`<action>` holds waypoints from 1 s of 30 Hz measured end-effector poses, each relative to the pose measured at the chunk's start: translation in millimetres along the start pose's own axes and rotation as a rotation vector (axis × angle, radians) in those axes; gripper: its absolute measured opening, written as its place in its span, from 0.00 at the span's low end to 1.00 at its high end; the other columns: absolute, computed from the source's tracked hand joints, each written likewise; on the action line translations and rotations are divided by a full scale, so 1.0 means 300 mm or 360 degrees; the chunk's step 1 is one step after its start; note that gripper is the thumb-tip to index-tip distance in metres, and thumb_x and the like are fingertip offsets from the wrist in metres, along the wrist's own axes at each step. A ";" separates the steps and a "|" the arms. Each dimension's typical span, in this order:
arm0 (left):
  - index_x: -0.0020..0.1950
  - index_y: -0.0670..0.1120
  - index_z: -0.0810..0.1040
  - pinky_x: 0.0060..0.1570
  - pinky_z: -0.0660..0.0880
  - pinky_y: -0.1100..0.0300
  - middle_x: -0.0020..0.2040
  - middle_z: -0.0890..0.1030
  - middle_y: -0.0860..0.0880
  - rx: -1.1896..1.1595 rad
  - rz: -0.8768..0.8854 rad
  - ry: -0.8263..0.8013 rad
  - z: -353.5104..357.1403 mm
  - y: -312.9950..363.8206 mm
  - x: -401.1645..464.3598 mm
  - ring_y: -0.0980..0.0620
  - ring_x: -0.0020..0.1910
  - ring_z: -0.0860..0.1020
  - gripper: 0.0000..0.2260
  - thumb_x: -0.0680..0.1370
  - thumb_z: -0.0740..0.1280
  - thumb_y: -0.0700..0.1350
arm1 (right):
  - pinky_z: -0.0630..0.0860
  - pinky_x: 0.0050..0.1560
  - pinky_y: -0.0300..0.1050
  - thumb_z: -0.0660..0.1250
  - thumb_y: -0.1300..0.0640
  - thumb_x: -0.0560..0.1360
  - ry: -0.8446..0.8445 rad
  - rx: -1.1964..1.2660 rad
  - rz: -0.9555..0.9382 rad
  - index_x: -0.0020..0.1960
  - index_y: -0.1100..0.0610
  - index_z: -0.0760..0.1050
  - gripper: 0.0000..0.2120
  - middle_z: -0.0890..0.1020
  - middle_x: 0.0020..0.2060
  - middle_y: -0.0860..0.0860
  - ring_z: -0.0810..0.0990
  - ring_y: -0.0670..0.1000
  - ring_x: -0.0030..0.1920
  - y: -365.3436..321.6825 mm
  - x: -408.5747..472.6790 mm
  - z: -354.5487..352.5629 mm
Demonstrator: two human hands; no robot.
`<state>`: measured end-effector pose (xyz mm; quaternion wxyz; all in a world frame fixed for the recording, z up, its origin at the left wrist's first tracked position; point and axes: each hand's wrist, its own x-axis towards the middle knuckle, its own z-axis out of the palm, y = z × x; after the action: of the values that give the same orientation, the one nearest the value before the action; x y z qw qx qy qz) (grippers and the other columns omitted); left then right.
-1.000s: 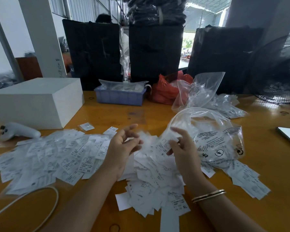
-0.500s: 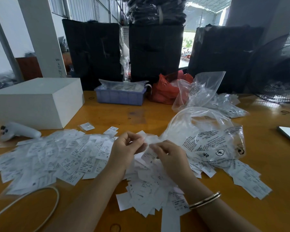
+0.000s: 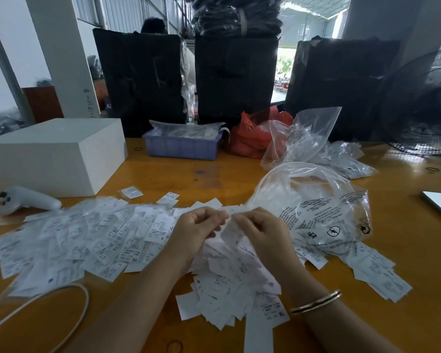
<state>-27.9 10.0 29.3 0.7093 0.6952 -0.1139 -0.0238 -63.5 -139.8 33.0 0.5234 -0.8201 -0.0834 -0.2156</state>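
Pinching away at the middle of the table: the left hand [image 3: 197, 231] and the right hand [image 3: 261, 233] meet fingertip to fingertip. Their fingers are curled in, and both nip the same small white label [image 3: 229, 226] just above the heap of labels [image 3: 229, 289]. It's blurred from where I stand, so I can't tell whether that is one slip or a few stuck together.

How far along? I'd say somewhere near the middle. Off to the left lies a wide spread of labels [image 3: 87, 240], flatter and thinner, and that looks to me like the lot already gone through. The heap under the wrists is thick and jumbled, so there's plenty left. A smaller scatter of labels [image 3: 374, 271] trails out on the right, partly under the clear printed bag [image 3: 323, 215]. The bag gapes open, and it's hard to tell through the film what it holds.

Round about, the wooden table [image 3: 239, 174] is orange-brown and glossy. A white box [image 3: 54, 154] sits at the far left with a white handheld controller [image 3: 27, 201] just beside it. A white cable [image 3: 88, 300] loops along the near edge.

Further back are a blue tray [image 3: 181, 149], a red plastic bag [image 3: 252, 135] and more clear bags [image 3: 341, 159]. Behind those stand tall black wrapped bundles [image 3: 234, 80], with a black fan [image 3: 423, 110] on the right, white pillars, and daylight beyond. There's a gold bangle [image 3: 316, 301] on the right wrist.
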 end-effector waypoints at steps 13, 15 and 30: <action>0.40 0.45 0.82 0.43 0.74 0.61 0.34 0.80 0.51 -0.0188 0.0002 0.0185 0.004 0.010 -0.004 0.53 0.37 0.75 0.24 0.56 0.72 0.63 | 0.77 0.37 0.34 0.68 0.65 0.74 0.0295 0.0878 0.0261 0.52 0.49 0.78 0.12 0.85 0.43 0.47 0.85 0.48 0.42 -0.018 0.001 -0.032; 0.39 0.47 0.82 0.42 0.75 0.61 0.33 0.80 0.52 -0.0164 0.0008 0.0186 0.005 0.008 -0.001 0.53 0.37 0.76 0.22 0.57 0.72 0.63 | 0.77 0.37 0.34 0.68 0.65 0.74 0.0222 0.0824 0.0274 0.51 0.51 0.78 0.10 0.84 0.41 0.47 0.85 0.48 0.42 -0.016 -0.003 -0.021; 0.42 0.49 0.81 0.39 0.76 0.66 0.32 0.81 0.57 0.0038 0.0035 0.0236 0.001 -0.003 0.003 0.55 0.37 0.77 0.17 0.64 0.69 0.60 | 0.80 0.37 0.40 0.67 0.66 0.74 -0.0046 0.0479 0.0262 0.48 0.48 0.77 0.13 0.83 0.40 0.41 0.84 0.46 0.38 -0.006 0.000 -0.026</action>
<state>-26.9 9.6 28.6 0.7077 0.7022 -0.0688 0.0370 -66.3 -145.9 37.1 0.6550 -0.7395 -0.0548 -0.1453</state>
